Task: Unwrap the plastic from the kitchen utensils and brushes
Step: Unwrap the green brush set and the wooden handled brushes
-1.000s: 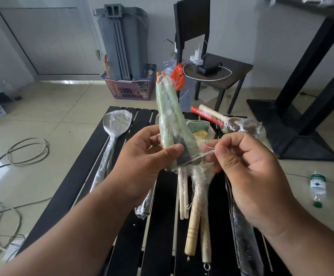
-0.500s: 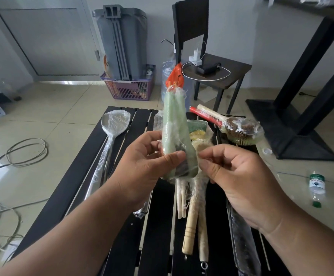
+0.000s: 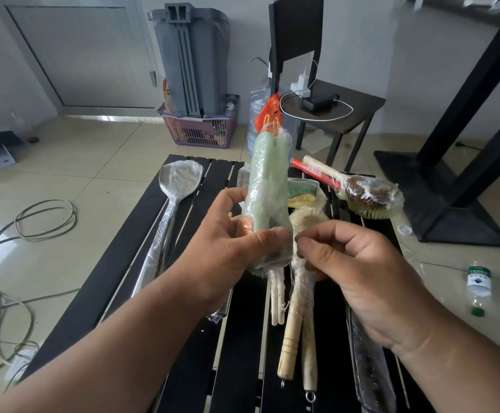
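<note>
My left hand (image 3: 227, 248) keeps its grip on the wrapped bundle of green brushes (image 3: 268, 186), upright above the middle of the table (image 3: 117, 281). A second ago my right hand (image 3: 358, 272) had a strand of film drawn out toward 3 o'clock; now its fingers have come back in against the bundle's lower edge, curled, perhaps pinching the plastic again, though I cannot tell. The wrap is still on, so I judge I'm re-gripping for another pull
</note>
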